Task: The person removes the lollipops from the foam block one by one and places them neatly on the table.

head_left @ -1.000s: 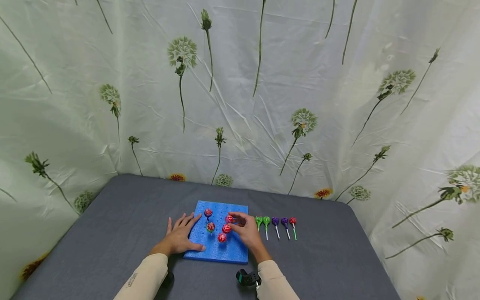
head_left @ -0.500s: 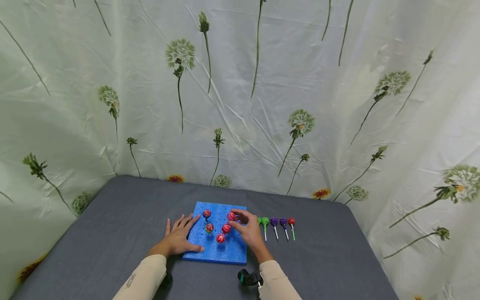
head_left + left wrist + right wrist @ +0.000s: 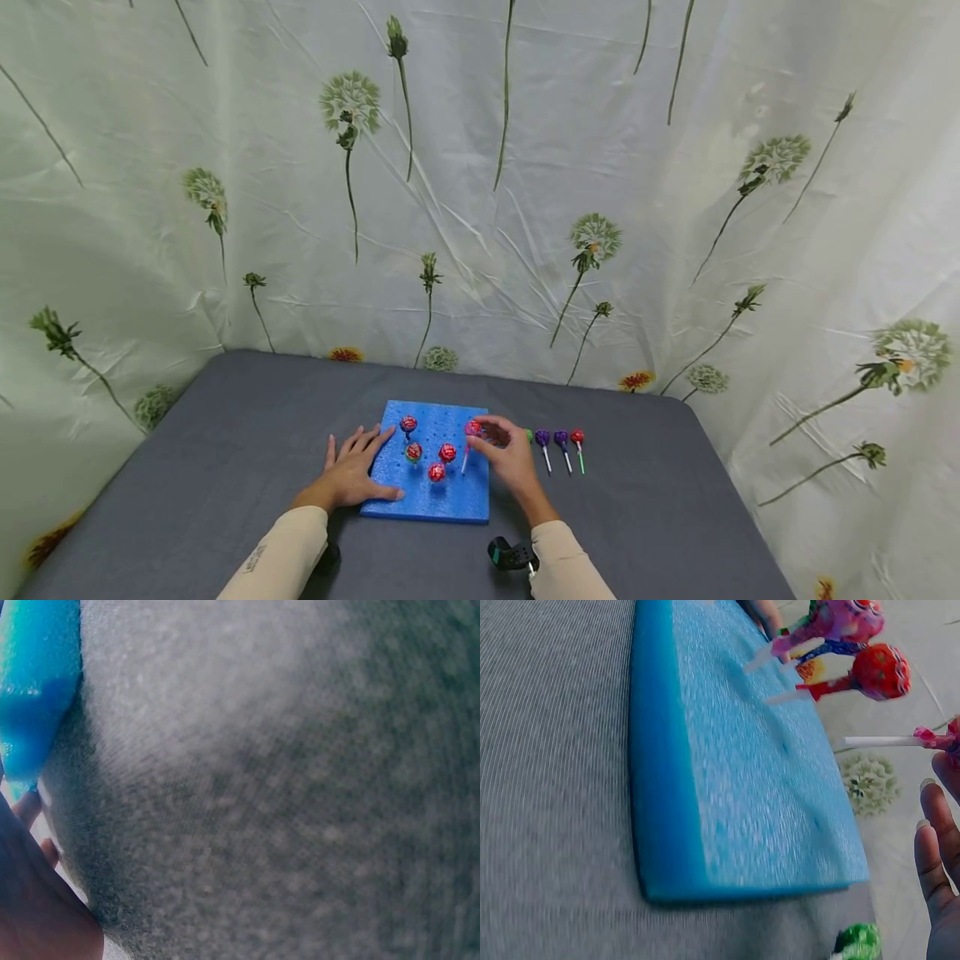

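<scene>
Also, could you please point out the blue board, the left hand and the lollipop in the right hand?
Blue board (image 3: 459, 498), head view: bare top surface.
Left hand (image 3: 351, 477), head view: back of hand.
Held lollipop (image 3: 889, 741), right wrist view: white stick.

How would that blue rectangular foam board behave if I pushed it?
The blue rectangular foam board is probably light for its size, judging by its grainy surface. Its thickness suggests it would slide without bending much. The round, red-topped lollipops standing in it on thin sticks might wobble.
</scene>
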`<state>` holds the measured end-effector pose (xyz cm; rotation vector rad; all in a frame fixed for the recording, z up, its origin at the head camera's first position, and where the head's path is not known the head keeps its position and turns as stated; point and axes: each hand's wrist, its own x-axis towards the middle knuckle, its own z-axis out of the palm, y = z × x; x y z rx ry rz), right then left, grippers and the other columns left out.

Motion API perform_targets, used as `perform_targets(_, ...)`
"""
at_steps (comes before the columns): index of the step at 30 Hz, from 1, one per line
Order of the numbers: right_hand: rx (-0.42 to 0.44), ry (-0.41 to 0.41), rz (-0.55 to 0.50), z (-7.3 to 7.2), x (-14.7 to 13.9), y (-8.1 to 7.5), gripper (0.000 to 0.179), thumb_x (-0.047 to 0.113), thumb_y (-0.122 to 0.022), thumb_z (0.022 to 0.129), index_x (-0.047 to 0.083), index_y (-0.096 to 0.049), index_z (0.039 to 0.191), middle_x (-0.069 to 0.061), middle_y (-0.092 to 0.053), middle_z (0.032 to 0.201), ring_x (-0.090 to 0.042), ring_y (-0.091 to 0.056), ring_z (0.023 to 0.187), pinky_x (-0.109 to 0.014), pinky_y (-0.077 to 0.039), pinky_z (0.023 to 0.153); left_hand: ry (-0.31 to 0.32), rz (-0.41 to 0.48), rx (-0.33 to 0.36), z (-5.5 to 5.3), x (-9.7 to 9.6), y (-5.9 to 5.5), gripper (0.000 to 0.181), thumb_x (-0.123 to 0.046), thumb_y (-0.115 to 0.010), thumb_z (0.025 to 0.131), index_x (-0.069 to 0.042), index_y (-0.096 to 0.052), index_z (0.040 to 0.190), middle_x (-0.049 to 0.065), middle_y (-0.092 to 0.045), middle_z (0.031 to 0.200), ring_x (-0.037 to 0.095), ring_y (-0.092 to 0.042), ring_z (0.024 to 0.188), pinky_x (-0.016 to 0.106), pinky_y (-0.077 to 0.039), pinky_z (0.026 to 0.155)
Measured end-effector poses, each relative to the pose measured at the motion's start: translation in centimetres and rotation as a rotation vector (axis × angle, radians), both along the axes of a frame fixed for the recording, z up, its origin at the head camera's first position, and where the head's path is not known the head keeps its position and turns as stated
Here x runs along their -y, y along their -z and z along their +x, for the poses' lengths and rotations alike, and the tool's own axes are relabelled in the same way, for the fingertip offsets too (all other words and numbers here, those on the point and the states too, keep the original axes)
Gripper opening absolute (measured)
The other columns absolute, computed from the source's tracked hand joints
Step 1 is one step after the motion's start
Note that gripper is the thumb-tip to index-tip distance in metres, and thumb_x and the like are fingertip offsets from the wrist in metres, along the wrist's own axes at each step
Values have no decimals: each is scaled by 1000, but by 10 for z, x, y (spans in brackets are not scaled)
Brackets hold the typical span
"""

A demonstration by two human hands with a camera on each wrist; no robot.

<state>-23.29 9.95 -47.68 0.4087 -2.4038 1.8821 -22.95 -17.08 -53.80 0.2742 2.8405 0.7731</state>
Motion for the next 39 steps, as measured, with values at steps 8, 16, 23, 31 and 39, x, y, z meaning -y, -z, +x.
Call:
perform_targets(8,25,64,53,9,-14,0,24,6,-71,87,-3,-68,109,-17,-66,96,-19,-56,85,-23,-47,73,4,4,27,-2,2,-1,110,-67,-74,66,-15,-30,152,21,-28,153,48,-14,141,71,12,105)
perform_targets(16,62,86,63,18,-25,8,26,5,-72,85,-4,-67,109,-15,-64,94,-16,-56,84,-23,-48,73,3,-2,23,-3,3,2,111,-69,-74,64,-15,-30,152,22,-28,153,48,-13,141,70,12,105)
perform_targets(23,69,109,17,14,-42,39,22,6,-75,83,-2,-69,103,-10,-65,89,-10,-56,77,-22,-47,69,5,16,22,-6,3,7,114,-72,-72,63,-15,-30,152,22,-27,153,49,-12,141,70,14,104)
perform_targets(31,83,116,0,32,-47,28,23,1,-76,80,-7,-69,101,-14,-66,88,-11,-58,75,-21,-49,68,18,21,16,-4,2,5,115,-77,-68,63,-14,-30,152,24,-26,153,49,-11,141,69,16,104)
perform_targets(39,118,125,-48,35,-50,40,23,-4,-76,77,-10,-68,98,-16,-65,83,-8,-57,70,-19,-47,64,8,3,33,-4,2,3,115,-73,-72,64,-14,-28,152,22,-26,154,48,-11,142,69,14,105)
